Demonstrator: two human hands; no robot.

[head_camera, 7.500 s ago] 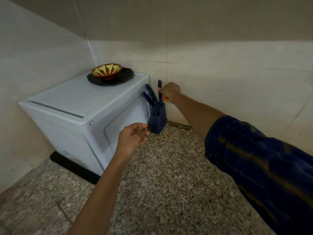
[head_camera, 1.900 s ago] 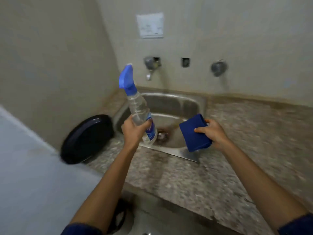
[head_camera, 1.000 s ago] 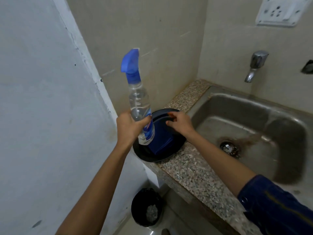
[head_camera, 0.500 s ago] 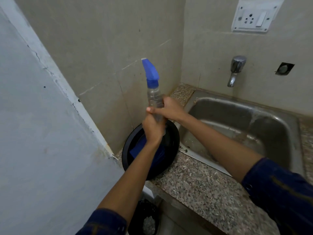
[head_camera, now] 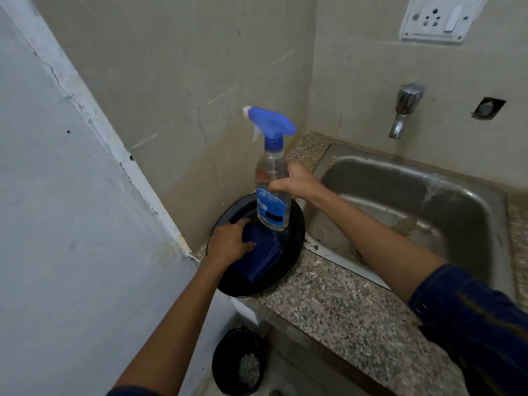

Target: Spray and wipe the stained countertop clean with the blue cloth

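- Head view, looking down at the left end of a speckled granite countertop (head_camera: 337, 304), next to a steel sink (head_camera: 428, 201).
- Right hand (head_camera: 297, 181) reached forward and across from the lower right, forearm over the sink's front left corner, dark blue sleeve (head_camera: 471, 318) at the edge of the frame.
- Right fingers (head_camera: 278, 186) wrapped around the clear body of the spray bottle (head_camera: 273, 195), just above its blue label; clamped on it.
- Bottle upright, blue trigger head on top, nozzle pointing left toward the wall; base over a round black tray (head_camera: 297, 224), contact with the tray not clear.
- Left hand (head_camera: 231, 241) stretched forward from the bottom centre, palm down, on the blue cloth (head_camera: 263, 258).
- Left fingers (head_camera: 247, 247) loosely together, curled over the cloth's near-left edge; real grip or only resting, cannot tell.
- Cloth folded, lying inside the black tray, just beside the bottle's base.
- Tray at the counter's left end, against the tiled wall.
- Tap (head_camera: 404, 110) and white socket (head_camera: 437, 18) on the wall above the sink.
- Black bin (head_camera: 240, 364) on the floor below the counter's edge.
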